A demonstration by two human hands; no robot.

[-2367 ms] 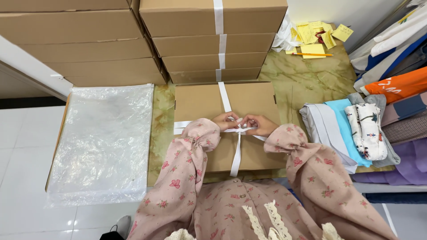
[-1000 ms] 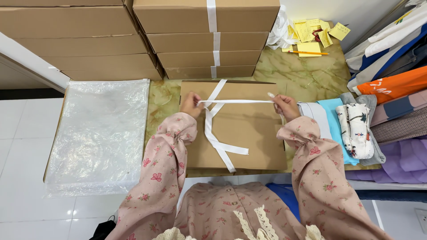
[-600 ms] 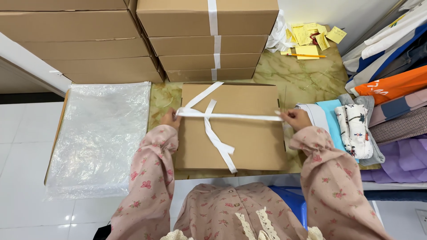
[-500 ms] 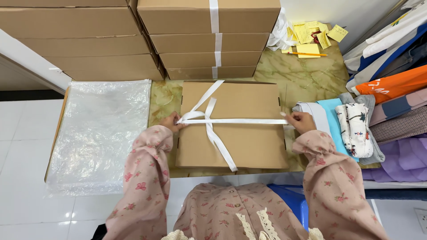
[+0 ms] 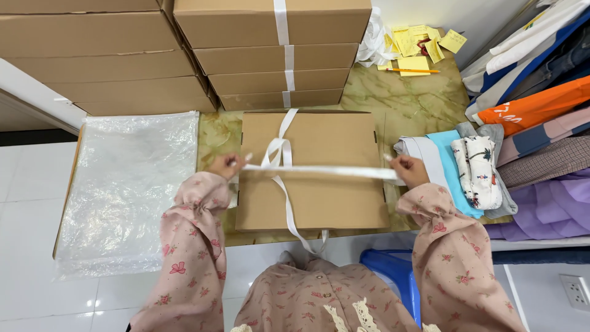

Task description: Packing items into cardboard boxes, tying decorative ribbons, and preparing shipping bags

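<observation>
My left hand [image 5: 225, 165] and right hand [image 5: 408, 169] each pinch an end of the white ribbon [image 5: 319, 171], stretched taut across the flat cardboard box [image 5: 332, 203] lying on the marbled table [image 5: 405, 104] before me.

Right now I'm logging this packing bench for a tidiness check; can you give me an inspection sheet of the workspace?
Surface: green marbled table, partly covered.
Job's things: flat cardboard box crossed by white ribbon pulled taut sideways.
Clutter: yellow sticky notes and a pencil at the far edge; folded clothes on the right.
Grips: left hand and right hand each pinch a ribbon end.
Cables: nothing seen.
Surroundings: stacked cardboard boxes behind, plastic bags on the left, blue stool, wall socket.
</observation>
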